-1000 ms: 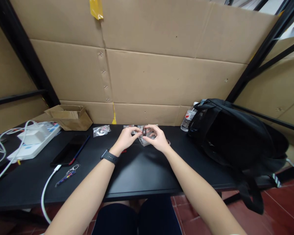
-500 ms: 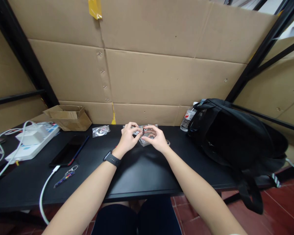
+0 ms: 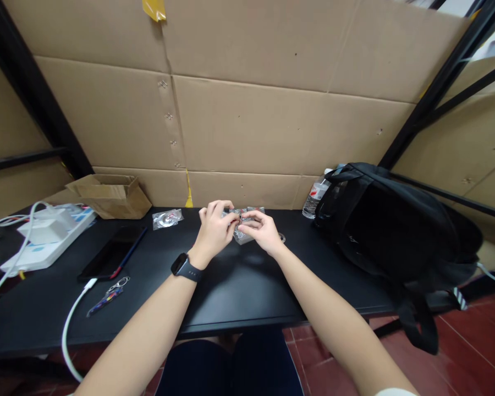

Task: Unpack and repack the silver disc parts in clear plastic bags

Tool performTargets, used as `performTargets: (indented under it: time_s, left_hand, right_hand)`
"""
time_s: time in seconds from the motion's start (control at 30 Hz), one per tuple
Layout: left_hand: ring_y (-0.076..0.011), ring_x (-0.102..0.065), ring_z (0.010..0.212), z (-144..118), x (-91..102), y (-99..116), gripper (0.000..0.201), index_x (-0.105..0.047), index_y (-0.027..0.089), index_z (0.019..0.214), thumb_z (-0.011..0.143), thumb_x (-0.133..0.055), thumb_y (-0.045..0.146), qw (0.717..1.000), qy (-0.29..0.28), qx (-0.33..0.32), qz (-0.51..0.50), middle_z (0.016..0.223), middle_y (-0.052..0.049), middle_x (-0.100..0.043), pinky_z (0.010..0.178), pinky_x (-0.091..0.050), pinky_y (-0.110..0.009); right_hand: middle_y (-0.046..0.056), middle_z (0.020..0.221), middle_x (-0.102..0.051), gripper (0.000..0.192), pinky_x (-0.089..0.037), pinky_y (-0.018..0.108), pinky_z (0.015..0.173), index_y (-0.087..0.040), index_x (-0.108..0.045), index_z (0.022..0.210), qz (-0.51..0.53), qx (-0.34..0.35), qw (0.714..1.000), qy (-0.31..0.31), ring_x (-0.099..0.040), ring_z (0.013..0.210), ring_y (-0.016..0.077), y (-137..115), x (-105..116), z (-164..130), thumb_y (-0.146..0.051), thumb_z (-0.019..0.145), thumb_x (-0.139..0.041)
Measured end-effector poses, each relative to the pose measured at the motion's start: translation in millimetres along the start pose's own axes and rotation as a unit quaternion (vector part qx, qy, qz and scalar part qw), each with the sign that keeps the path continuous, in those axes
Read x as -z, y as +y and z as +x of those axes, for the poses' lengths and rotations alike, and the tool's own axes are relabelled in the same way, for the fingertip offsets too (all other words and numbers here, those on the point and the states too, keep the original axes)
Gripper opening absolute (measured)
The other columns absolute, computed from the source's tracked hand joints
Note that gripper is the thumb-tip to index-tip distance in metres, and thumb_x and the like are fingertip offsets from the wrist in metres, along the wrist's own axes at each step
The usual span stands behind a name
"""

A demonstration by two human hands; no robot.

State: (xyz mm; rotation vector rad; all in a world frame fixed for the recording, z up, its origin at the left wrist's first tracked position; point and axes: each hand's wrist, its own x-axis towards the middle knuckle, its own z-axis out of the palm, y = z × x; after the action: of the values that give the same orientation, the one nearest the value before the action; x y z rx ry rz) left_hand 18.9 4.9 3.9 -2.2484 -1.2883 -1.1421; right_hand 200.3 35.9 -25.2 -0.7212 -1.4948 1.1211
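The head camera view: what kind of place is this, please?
Probably a makeshift workstation in a storeroom or workshop, not a proper office. Flattened brown cardboard sheets wall the black desk inside a black metal rack frame, with a white power strip and a black fabric backpack on the desk.

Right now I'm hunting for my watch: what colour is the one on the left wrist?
Black watch, seen in the head view.

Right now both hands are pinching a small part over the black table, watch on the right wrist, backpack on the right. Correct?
One thing is wrong: the watch is on the left wrist, not the right. The head view shows it. The rest holds: the left hand and right hand meet on a small part over the black table, and the backpack sits on the right.
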Motion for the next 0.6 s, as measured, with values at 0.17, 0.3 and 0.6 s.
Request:
performTargets:
  time_s: [0.17, 0.3, 0.6]
  left_hand:
    - [-0.0313, -0.047, 0.122, 0.6, 3.4, 4.2, 0.015, -0.072, 0.027, 0.095, 0.094, -0.059, 0.021, 1.000, -0.008, 0.006, -0.030, 0.124, -0.009, -0.060, 0.095, -0.033, -0.049]
    - [-0.0320, -0.047, 0.120, 2.2, 5.7, 3.3, 0.009, -0.072, 0.026, 0.092, 0.093, -0.062, 0.027, 0.998, 0.002, 0.039, -0.050, 0.122, -0.009, -0.060, 0.096, -0.033, -0.049]
    - [-0.0261, -0.054, 0.113, 4.4, 5.4, -0.4, 0.017, -0.070, 0.027, 0.103, 0.092, -0.058, 0.022, 0.990, 0.010, 0.063, -0.127, 0.117, -0.006, -0.061, 0.099, -0.036, -0.042]
  right_hand:
    - [0.005, 0.104, -0.074, 0.043, -0.061, 0.039, 0.088, -0.020, -0.067, 0.093, 0.000, -0.016, 1.000, 0.002, -0.075, 0.086, 0.0219, -1.4, 2.4, 0.6, -0.042, 0.063, -0.089]
    - [0.006, 0.091, -0.075, 0.040, -0.061, 0.038, 0.081, -0.019, -0.071, 0.090, -0.033, -0.010, 0.999, -0.001, -0.073, 0.083, 0.0231, -11.4, 2.8, 1.0, -0.052, 0.071, -0.082]
    - [0.007, 0.103, -0.064, 0.030, -0.055, 0.032, 0.075, -0.020, -0.069, 0.083, -0.173, 0.088, 0.981, -0.029, -0.063, 0.092, 0.0204, -13.9, 10.6, 3.1, -0.050, 0.086, -0.069]
